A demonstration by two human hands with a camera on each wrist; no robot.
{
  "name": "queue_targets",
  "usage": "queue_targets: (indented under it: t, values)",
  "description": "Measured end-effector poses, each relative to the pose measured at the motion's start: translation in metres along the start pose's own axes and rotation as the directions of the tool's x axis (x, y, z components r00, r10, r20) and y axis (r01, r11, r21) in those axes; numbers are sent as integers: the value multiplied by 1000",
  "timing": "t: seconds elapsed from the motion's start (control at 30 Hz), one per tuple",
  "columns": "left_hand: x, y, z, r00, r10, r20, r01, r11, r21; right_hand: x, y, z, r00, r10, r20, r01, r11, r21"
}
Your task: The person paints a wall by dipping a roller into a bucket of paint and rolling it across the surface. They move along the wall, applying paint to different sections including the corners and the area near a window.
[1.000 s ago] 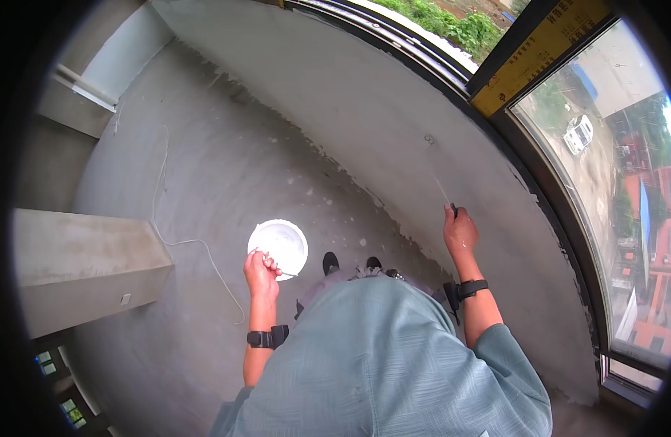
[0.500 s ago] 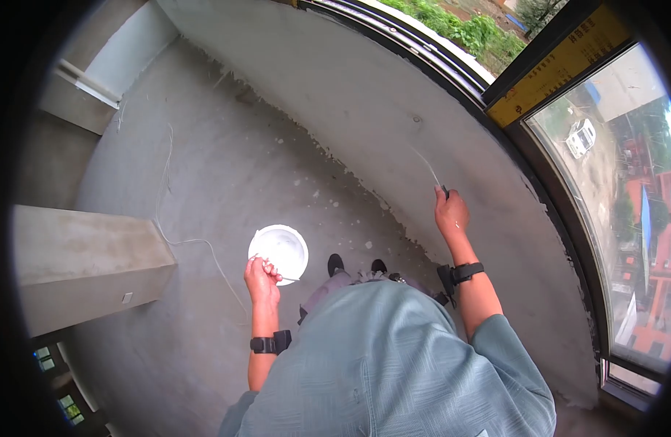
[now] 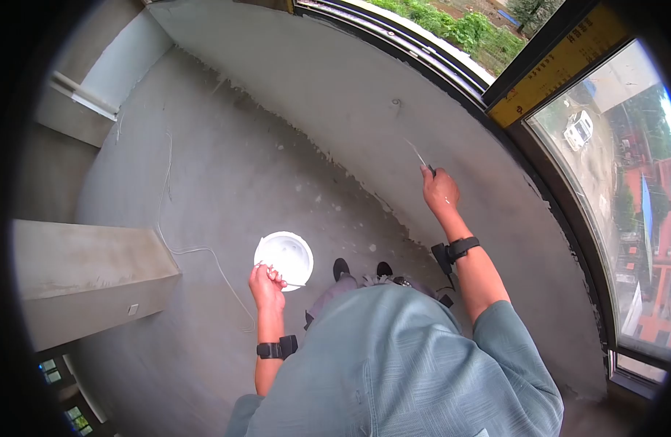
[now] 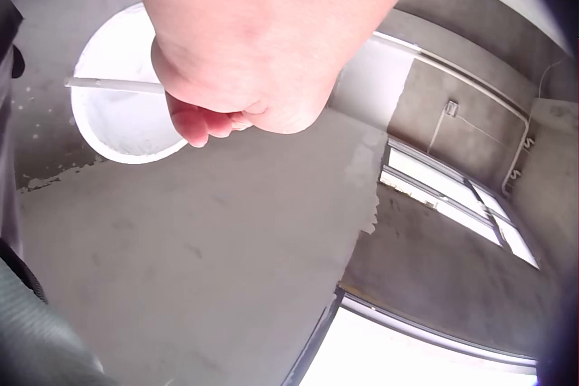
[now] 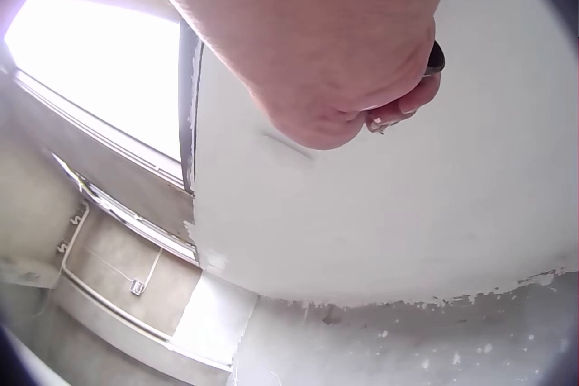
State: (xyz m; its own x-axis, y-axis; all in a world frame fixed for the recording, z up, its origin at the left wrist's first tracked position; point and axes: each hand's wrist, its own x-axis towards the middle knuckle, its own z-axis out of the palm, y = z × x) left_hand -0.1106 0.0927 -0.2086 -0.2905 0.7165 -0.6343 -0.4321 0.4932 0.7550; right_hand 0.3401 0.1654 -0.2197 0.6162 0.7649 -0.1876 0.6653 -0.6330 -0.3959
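Observation:
In the head view, my right hand (image 3: 442,191) grips a putty knife (image 3: 420,156) against the grey wall under the window. The blade shows as a thin pale line; the dark handle end (image 5: 435,59) peeks out past the fingers in the right wrist view. White smears mark the back of this hand. My left hand (image 3: 267,290) has its fingers curled round a thin pale bar-like tool (image 4: 113,85), whose kind I cannot tell. It overlaps a round white bucket (image 3: 310,256) below, whose inside is white.
The grey wall (image 3: 335,80) runs beneath a dark-framed window (image 3: 543,167). White spots dot the concrete floor (image 3: 204,167). A thin white cable (image 3: 220,266) trails across it, near a boxy pillar (image 3: 95,255) on the left. The person's shoes (image 3: 341,268) stand close to the wall.
My right hand has moved up and leftward along the wall with the putty knife. My left hand keeps its hold and sits slightly lower and further right in the head view, as does the bucket.

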Motion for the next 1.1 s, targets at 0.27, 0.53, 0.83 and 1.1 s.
queue_targets:
  t: [0.27, 0.53, 0.83, 1.1]
  values:
    - [2, 11, 10, 1000, 1, 13, -2, 999, 38, 7, -30, 5, 999, 32, 8, -33, 992, 118]
    - [1, 8, 29, 996, -17, 86, 9, 995, 102, -61, 58, -23, 993, 94, -67, -83, 985, 154]
    - [-10, 4, 48, 989, -31, 147, 14, 993, 118, -115, 115, -50, 975, 198, -98, -187, 976, 112]
    - [-19, 7, 33, 995, -18, 102, 8, 995, 98, -75, 71, -35, 991, 120, -68, -111, 987, 118]
